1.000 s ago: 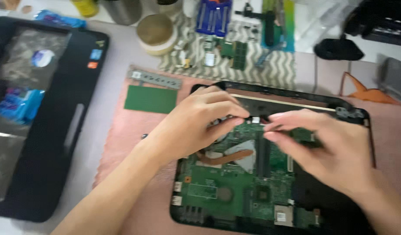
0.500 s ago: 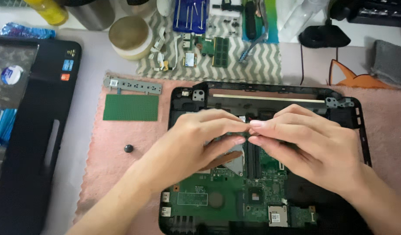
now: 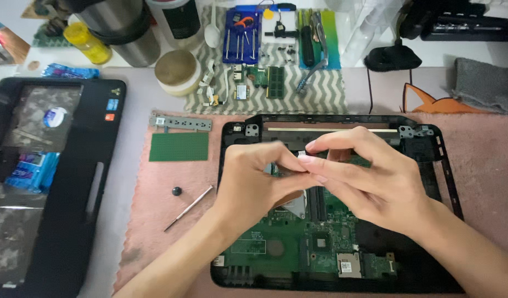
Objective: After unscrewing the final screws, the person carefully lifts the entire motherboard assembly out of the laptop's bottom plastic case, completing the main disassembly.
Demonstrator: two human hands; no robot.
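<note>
Across a pale worktop lies a pink mat [image 3: 485, 165], and on it rests an opened black laptop base [image 3: 450, 182] with its green motherboard [image 3: 281, 248] bared. Over the middle of that board the left hand [image 3: 251, 185] and the right hand [image 3: 370, 176] meet, fingertips pressed together in a pinch on something small; what they pinch is hidden by the fingers, and both hands cover the part of the board beneath them. Left of the base on the mat sit a green rectangular board [image 3: 179, 147], a grey metal bracket [image 3: 180, 122] just beyond it, a small black knob [image 3: 177, 191] and a thin screwdriver [image 3: 189, 208] lying at a slant. Further left a black laptop cover [image 3: 102, 182] runs off the edge, its near end cut off. At the far side a zigzag-patterned cloth [image 3: 325, 91] carries small circuit boards, screws and a blue tool kit [image 3: 242, 33]; beside it stand a round tan lidded jar [image 3: 176, 69], a steel flask [image 3: 124, 33] and a yellow bottle [image 3: 87, 41]. Far right, a grey cloth [image 3: 485, 83] and a black lamp base [image 3: 393, 58] are partly cut off.
</note>
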